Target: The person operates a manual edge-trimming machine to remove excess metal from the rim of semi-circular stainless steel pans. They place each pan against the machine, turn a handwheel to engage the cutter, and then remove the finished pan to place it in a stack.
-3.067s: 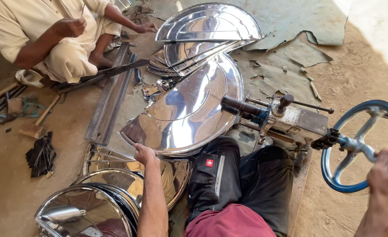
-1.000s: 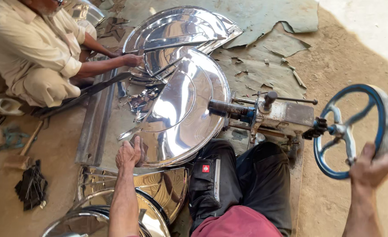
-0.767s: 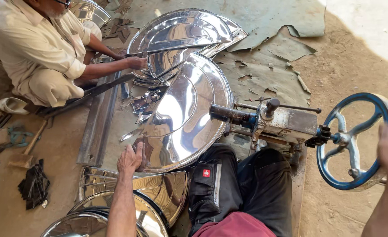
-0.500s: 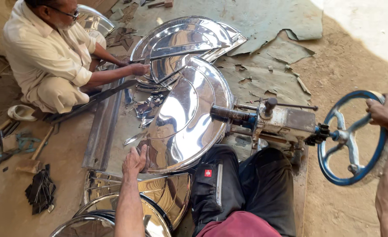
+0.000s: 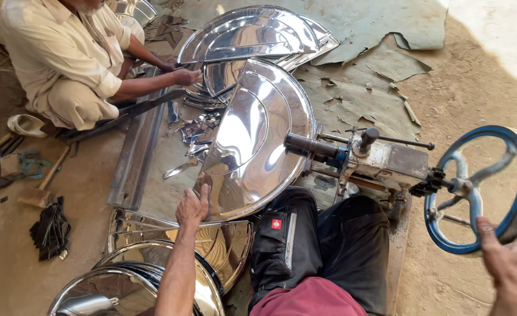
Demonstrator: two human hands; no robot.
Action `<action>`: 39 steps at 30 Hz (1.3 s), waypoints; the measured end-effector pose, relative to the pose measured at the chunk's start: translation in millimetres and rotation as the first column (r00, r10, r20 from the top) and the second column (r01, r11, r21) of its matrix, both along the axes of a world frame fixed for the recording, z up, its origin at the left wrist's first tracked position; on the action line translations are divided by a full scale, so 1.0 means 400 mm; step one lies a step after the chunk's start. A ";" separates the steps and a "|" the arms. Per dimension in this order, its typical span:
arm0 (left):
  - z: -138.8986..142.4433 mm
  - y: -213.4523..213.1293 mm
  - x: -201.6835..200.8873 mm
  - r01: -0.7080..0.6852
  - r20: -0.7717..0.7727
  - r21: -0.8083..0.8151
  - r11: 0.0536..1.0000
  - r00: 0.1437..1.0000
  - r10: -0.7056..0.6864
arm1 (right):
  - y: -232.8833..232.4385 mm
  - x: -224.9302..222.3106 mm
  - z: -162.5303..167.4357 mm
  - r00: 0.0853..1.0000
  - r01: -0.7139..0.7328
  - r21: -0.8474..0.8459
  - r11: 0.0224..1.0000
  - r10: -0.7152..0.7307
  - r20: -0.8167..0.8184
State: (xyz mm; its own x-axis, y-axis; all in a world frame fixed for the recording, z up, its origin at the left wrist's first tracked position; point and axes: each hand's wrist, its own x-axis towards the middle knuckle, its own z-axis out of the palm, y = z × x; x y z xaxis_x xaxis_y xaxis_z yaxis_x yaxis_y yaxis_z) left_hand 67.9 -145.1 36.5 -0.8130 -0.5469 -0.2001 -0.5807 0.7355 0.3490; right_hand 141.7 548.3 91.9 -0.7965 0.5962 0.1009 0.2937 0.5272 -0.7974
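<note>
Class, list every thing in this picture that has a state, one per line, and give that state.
Left hand: flat on the disc's lower rim.
Right hand: on the wheel's rim.
Shiny metal disc: tilted on edge, mounted on the machine.
Blue hand wheel: upright.
Machine: on the ground.
Stacked discs: lying flat.

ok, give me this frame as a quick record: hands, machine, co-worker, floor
left hand: flat on the lower rim of the shiny metal disc
right hand: on the rim of the blue handwheel
machine: its spindle meets the disc's centre
co-worker: seated, hand on stacked discs
floor: scraps, more discs
</note>
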 end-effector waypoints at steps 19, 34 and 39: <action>0.008 0.039 0.049 0.068 -0.095 0.035 0.997 0.993 -0.064 | 0.032 -0.274 0.182 0.995 -0.090 0.126 0.988 0.094 -0.022; 0.014 0.055 -0.012 0.125 0.067 0.021 0.992 0.990 -0.126 | 0.143 -0.292 0.079 0.985 -0.159 -0.004 0.987 0.159 0.064; 0.031 0.075 -0.001 0.107 -0.038 -0.013 0.994 0.993 -0.107 | 0.144 -0.453 0.172 0.939 -0.200 -0.119 0.973 0.225 0.259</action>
State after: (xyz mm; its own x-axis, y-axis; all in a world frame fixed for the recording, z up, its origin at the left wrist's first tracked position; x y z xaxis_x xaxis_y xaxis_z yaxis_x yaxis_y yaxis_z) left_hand 67.6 -115.1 48.8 -0.8741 -0.4582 -0.1613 -0.4843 0.7968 0.3612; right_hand -39.6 605.7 160.7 -0.8953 0.4071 -0.1806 0.3928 0.5308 -0.7510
